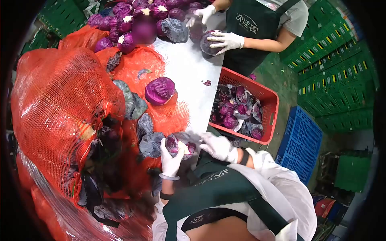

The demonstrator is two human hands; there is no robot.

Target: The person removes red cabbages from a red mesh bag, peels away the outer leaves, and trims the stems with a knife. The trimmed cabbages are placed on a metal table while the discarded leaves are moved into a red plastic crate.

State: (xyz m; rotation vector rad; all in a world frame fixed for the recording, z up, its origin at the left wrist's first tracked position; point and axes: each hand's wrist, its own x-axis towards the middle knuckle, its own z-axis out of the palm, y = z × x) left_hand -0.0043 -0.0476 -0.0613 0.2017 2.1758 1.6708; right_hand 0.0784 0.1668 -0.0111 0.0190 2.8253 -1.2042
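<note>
Purple cabbage (173, 145), showing a pale cut base and loose outer leaves, sits in my gloved left hand (170, 160), whose fingers are wrapped round its left side. My gloved right hand (219, 148) is just to the right of it, over the table's edge. Motion smears the right fingers, so whether they hold anything cannot be made out. Dark outer leaves (151, 144) lie beside my left hand. A trimmed purple cabbage (160, 90) rests farther up on the red mesh.
A bulging red mesh sack (60, 104) stands at the left. Cabbages are piled (138, 12) at the far end of the white table (197, 92). Opposite, a co-worker's gloved hand (227, 42) holds a cabbage. A red crate (270, 116) contains leaf trimmings; a blue crate (299, 140) stands beyond.
</note>
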